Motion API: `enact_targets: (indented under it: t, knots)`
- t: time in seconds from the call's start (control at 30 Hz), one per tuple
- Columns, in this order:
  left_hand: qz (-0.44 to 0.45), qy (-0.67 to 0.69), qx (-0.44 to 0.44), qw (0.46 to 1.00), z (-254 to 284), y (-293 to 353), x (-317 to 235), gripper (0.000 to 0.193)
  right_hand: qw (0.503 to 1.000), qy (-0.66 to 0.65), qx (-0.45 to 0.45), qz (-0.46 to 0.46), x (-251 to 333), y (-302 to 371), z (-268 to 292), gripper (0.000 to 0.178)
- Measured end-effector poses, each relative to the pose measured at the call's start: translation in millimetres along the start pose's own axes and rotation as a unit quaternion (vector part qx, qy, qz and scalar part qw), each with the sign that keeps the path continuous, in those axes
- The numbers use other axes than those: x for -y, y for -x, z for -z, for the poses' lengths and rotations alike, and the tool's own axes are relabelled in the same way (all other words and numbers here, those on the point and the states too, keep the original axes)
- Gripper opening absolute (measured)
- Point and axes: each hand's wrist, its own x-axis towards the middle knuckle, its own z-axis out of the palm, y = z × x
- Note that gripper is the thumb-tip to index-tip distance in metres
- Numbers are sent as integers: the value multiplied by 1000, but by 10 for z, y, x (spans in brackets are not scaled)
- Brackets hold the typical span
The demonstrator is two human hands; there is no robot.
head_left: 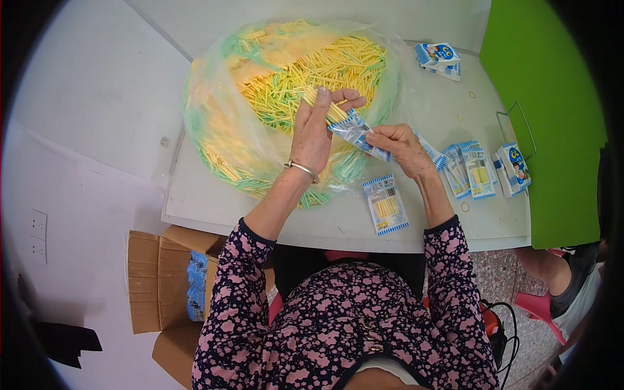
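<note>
Green partition [552, 117] right of hands [404, 153]

Packing workshop, by appearance: white bench [299, 229]; large plastic bag [218, 123] of loose sticks [325, 68]; filled packets [480, 172]; cardboard box [143, 279]; green panel [546, 123].

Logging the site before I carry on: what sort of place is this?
Likely a small hand-packing workshop: a big translucent plastic bag of thin yellow and green sticks, stick-filled blue-and-white packets on the white table, and an open cardboard box below.
</note>
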Motion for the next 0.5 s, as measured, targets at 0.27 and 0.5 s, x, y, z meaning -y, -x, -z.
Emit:
enact_targets:
  t: [0.27,0.5]
  knots:
    - [-6,-126,36,991,126,35,132,35,1000,-10,-3,3,-33,15,4,24]
    - [2,-260,127,957,207,-16,27,34,999,-23,-25,15,-26,30,5,27]
